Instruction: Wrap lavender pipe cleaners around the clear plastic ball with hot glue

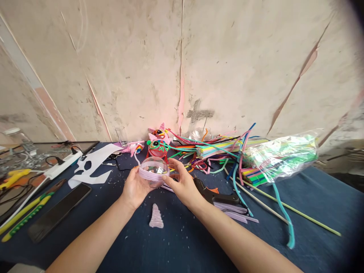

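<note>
Between my two hands is a clear plastic ball [155,166] with lilac pipe cleaner [149,176] wrapped in rows around its middle. My left hand [134,189] grips it from the left and below. On its right side, my right hand [182,182] presses with thumb and fingers. A loose lilac end sticks up at the ball's left. Below the hands, a pink triangular piece [156,217] made of pipe cleaner lies on the dark blue tabletop. Beside my right wrist rests a black glue gun [217,195] with an orange trigger, partly hidden by the hand.
Behind the ball stand colourful pipe-cleaner figures [158,146]. Bundled pipe cleaners [218,148] and a clear bag [284,155] of more lie to the right. On the left are a phone [61,212], pliers [31,208], cut white paper [95,163] and a power strip [64,165].
</note>
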Demonstrator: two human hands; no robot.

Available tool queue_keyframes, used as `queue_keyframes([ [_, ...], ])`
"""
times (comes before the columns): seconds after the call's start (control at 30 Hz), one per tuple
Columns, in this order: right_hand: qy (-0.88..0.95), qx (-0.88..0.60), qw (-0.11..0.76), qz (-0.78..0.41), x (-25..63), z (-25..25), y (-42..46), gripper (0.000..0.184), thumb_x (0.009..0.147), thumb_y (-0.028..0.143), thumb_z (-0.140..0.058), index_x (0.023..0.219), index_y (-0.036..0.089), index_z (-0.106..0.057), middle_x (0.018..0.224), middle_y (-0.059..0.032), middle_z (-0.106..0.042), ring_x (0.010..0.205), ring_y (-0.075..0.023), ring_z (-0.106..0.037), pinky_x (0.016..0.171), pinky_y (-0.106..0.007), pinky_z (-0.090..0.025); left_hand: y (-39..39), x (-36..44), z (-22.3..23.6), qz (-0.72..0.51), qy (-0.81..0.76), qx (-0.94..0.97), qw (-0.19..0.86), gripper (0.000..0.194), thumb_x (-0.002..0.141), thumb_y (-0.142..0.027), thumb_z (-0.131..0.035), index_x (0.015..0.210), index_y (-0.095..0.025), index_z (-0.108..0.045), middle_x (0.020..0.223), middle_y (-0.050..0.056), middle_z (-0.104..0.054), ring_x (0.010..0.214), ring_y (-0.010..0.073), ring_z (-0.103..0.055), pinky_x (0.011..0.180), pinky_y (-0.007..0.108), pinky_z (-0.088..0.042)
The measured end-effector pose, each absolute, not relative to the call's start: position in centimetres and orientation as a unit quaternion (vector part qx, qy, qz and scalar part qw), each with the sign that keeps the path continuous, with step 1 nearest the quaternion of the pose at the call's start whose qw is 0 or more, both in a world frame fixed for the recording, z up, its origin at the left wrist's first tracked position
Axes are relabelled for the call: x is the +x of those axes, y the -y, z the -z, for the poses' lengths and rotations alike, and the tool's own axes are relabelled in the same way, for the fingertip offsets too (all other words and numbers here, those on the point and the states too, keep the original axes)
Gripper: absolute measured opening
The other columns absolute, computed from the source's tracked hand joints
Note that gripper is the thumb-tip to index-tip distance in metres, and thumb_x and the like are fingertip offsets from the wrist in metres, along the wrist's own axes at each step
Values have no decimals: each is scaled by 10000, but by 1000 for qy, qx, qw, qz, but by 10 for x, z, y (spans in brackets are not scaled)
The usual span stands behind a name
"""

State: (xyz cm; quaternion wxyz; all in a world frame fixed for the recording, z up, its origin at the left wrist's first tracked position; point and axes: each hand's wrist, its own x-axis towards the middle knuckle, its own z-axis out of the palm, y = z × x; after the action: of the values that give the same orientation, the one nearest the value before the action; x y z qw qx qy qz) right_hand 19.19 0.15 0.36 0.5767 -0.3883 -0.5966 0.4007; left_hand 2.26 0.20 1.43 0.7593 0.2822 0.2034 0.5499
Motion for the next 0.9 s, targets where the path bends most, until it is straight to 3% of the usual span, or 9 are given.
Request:
queue_keyframes([
  [0.17,584,-363,562,-460,190,-2,-2,567,680,360,-719,1201,233,-536,1203,-95,-605,1135,-253,-559,862,-379,-494,0,24,-15,-547,-192,283,764,284,879,-313,-481,958,-121,-675,994,132,-733,920,283,-676,800,448,-543],
  [0.37,484,-360,591,-535,190,-3,-4,394,736,396,-668,1084,224,-603,1122,-68,-662,1066,-226,-593,869,-366,-488,-3,20,-16,-543,-244,254,763,336,866,-294,-472,1116,-127,-622,1127,154,-690,961,314,-664,868,531,-494],
  [0.5,475,-375,597,-527,191,-4,-5,342,728,396,-651,1016,213,-621,1030,-53,-676,969,-206,-613,777,-324,-502,-3,18,-17,-534,-254,249,767,433,853,-310,-485,1231,-112,-557,1179,186,-662,1009,339,-654,909,542,-469],
  [0.7,467,-396,616,-495,193,-5,-7,260,746,407,-645,902,199,-638,883,-40,-679,804,-185,-612,645,-285,-495,-4,17,-15,-529,-259,237,773,457,850,-354,-482,1221,-96,-555,1119,205,-683,1003,364,-662,909,554,-465],
  [0.9,527,-399,620,-422,195,-3,-6,234,784,380,-612,920,188,-621,910,-53,-666,826,-186,-611,717,-315,-498,-4,18,-18,-526,-259,240,774,459,847,-347,-479,1218,-88,-553,1106,202,-690,962,347,-677,909,545,-468],
])
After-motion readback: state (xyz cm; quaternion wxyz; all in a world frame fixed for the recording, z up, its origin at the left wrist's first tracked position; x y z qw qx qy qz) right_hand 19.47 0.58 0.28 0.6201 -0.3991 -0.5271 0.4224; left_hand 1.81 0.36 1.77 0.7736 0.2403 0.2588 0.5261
